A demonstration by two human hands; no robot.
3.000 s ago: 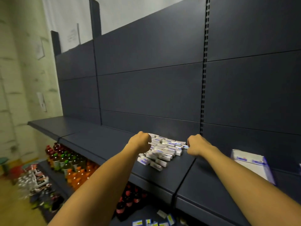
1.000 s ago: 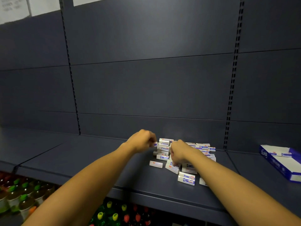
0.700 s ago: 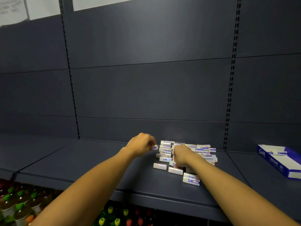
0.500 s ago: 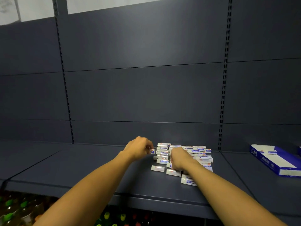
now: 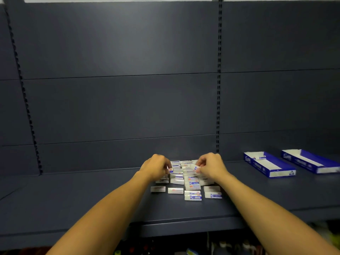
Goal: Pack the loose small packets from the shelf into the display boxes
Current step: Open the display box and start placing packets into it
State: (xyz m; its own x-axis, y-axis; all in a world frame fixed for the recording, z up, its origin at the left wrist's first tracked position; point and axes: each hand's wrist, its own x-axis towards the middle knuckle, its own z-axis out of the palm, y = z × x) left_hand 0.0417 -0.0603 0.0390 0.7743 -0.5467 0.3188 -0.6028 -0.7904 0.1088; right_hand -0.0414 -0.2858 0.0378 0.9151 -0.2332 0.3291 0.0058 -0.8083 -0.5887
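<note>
The dark blue-grey back panel point(image 5: 119, 100) fills the upper three quarters of the frame, its slotted upright point(image 5: 218, 89) now right of centre where half a second ago it stood further right; the view has swung rightward, so the white strip along the top has shrunk to a sliver. The shelf point(image 5: 73, 199) runs across the lower third. At the right edge two blue-and-white display boxes point(image 5: 270, 167) lie side by side, open tops up, apart from each other and well apart from the pile; half a second ago only one was fully in view, the second barely cut by the frame's edge. Both forearms reach in from the bottom corners toward lower centre. The left hand point(image 5: 155, 167) has its fingers curled over the left side of the heap, gripping a small packet whose end shows at its fingertips, much as before; the right hand point(image 5: 211, 167), which earlier lay low on the near middle of the pile, now sits higher at the heap's right rear, fingers pinching a white packet. The loose small packets point(image 5: 184, 178), white with blue and red print, lie heaped between the two hands on the shelf; a few strays point(image 5: 192, 195) rest singly in front, nearer the shelf's lip. Blurred bottles point(image 5: 230, 247) show beneath the shelf.
</note>
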